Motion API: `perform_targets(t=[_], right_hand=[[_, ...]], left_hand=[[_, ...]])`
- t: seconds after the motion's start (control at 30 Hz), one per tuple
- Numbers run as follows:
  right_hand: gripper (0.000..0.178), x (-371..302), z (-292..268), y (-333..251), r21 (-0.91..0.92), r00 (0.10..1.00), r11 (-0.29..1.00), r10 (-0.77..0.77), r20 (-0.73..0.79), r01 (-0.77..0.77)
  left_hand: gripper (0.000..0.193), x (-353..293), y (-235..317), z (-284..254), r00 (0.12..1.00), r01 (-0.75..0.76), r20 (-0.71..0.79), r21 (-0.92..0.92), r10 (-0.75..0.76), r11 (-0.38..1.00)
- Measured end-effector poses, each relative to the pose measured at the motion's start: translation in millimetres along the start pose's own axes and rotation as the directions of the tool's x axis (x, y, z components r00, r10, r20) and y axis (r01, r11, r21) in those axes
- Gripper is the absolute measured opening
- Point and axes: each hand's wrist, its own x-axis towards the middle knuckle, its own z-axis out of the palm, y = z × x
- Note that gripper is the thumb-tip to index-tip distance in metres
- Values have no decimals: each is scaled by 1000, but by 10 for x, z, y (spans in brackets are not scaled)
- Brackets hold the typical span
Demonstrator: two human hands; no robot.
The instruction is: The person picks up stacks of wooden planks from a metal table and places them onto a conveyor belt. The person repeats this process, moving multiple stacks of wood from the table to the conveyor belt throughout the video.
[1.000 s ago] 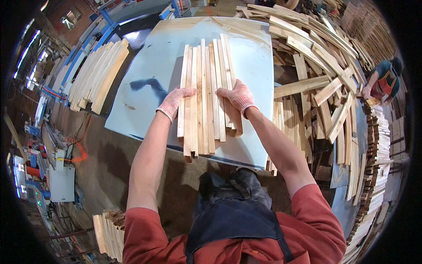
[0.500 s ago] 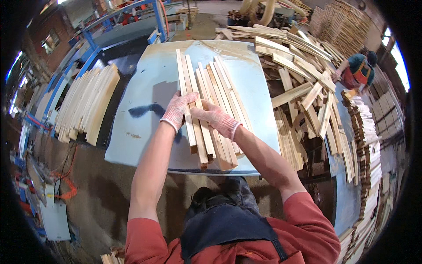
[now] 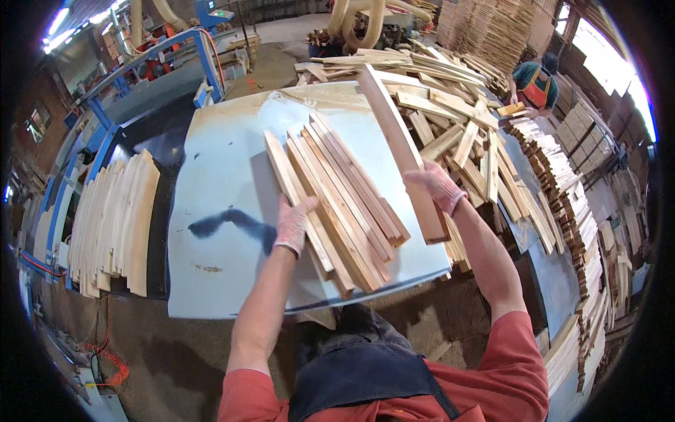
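My right hand (image 3: 437, 187), in a whitish-pink knit glove, grips a long wooden board (image 3: 401, 144) at the right side of the blue-white tabletop (image 3: 218, 274). The board slants away from me, with its near end over the table's right part. On the table lies a bundle of long wooden strips (image 3: 344, 193), side by side and slightly fanned. My left hand (image 3: 292, 221), gloved too, is closed on the leftmost wooden strip (image 3: 278, 163), thumb across its top. Its fingertips are partly hidden.
A row of pale strips (image 3: 116, 221) lies left, on a dark surface by a blue machine frame (image 3: 207, 63). Right of the table, loose boards (image 3: 450, 105) form a heap. Beyond it a co-worker (image 3: 538, 84) stands beside a long stack of wood (image 3: 562, 190).
My right hand has moved away from the bundle to the right and now holds a separate board. My left hand stays on the left strips. The view has shifted too.
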Motion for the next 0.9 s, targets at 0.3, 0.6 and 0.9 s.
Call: perform_targets(t=[0.3, 0.6, 0.9], right_hand=[[64, 285, 481, 503, -100, 972, 979, 190, 137, -178], [73, -77, 1785, 229, -138, 950, 979, 178, 256, -147], [93, 187, 4713, -24, -291, 956, 956, 105, 275, -22]], left_hand=[[84, 107, 462, -7, 963, 111, -21, 939, -268, 327], [130, -345, 507, -643, 984, 143, -155, 980, 85, 136], [103, -319, 1750, -2958, 959, 192, -126, 948, 253, -255]])
